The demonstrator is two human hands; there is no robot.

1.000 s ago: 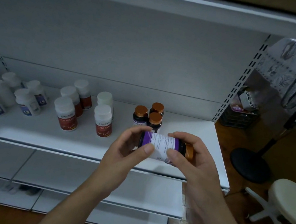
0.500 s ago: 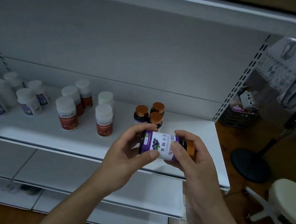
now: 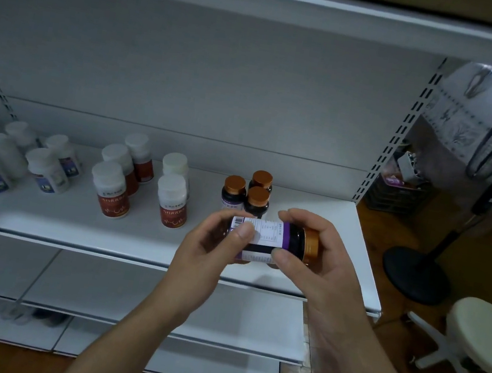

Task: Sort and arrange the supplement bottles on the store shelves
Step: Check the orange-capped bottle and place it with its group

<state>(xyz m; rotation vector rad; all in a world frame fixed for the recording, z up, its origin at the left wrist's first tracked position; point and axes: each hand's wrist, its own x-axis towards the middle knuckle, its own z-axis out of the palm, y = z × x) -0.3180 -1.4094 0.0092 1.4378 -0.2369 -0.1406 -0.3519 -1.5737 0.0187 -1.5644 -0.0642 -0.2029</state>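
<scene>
Since the frame half a second ago, the held bottle [image 3: 276, 234] has been rolled about its long axis. Its purple front has been turned away, and the barcode and printed table are now shown upward.

At the left of the shelf [image 3: 73, 224], blue-labelled white bottles [image 3: 46, 169] are stood upright in a loose cluster. Beside them, red-labelled white bottles [image 3: 110, 190] with matt white caps are grouped. Further right, three copper-capped bottles [image 3: 244, 197], dark, glossy and cylindrical, are stood close together.

Just in front of these, above the shelf, the held bottle is kept on its side with its ribbed copper cap to the right. Its base end is pinched by the left hand [image 3: 213, 245], with the thumb on the label and the fingers [image 3: 220, 224] curled behind. The cap end is gripped by the right hand [image 3: 323, 261], with the thumb below and the fingers curled over the top.

To do the step well, the bottle is best turned upright with its purple front forward and set just beside its three matches. A firm grip is advised, since the smooth round wall could slip. Whether it is glass or plastic cannot be told.
</scene>
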